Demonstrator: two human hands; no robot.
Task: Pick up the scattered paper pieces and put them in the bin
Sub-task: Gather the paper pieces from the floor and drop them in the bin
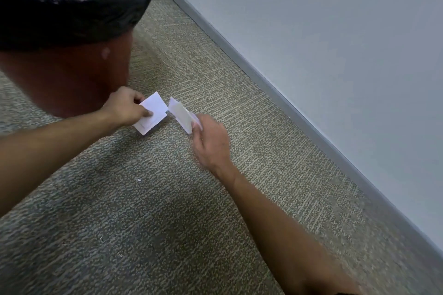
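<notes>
A white paper piece (153,112) is pinched between thumb and fingers of the left hand (127,106), low over the carpet (167,211) and just beside the foot of the red-brown bin (69,79), which is lined with a black bag (72,7). A small bundle of further paper pieces (182,115) is gripped in the right hand (211,143), held close to the first piece but not quite touching it. A grey wall (323,43) with a grey skirting strip (263,79) is seen along the right.

left hand (125,105): arm outstretched, fingers pinched | right hand (211,141): arm outstretched, fingers pinched, blurred
</notes>
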